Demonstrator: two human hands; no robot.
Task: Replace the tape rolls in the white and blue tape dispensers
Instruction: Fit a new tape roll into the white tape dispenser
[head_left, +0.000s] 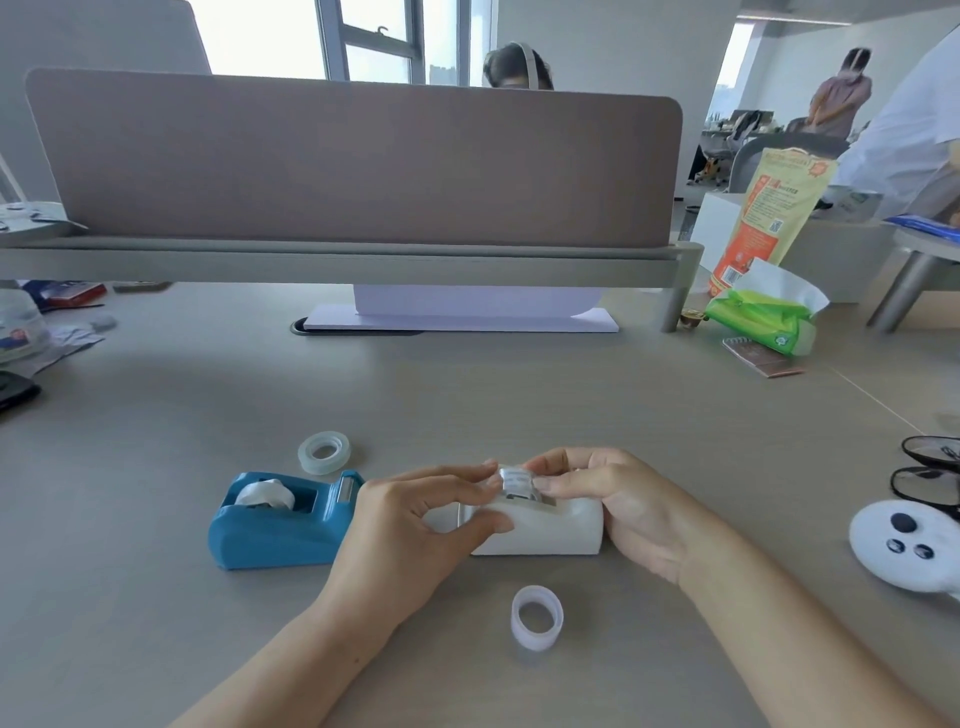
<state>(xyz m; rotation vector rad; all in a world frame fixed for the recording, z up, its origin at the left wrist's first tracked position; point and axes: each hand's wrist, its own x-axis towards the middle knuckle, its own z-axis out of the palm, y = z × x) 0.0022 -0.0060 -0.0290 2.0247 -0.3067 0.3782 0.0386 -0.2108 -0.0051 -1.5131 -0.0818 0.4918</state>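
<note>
Tape roll (514, 486) seated atop the white dispenser (550, 532), pinched between curled fingertips of left hand (415, 519) and right hand (618, 499), each closing from its own end of that dispenser, equally near.

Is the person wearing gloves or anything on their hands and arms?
No gloves. The left hand and right hand are bare, with no rings, watch or bracelet that I can see. The left forearm and right forearm are bare too; no sleeves show.
</note>
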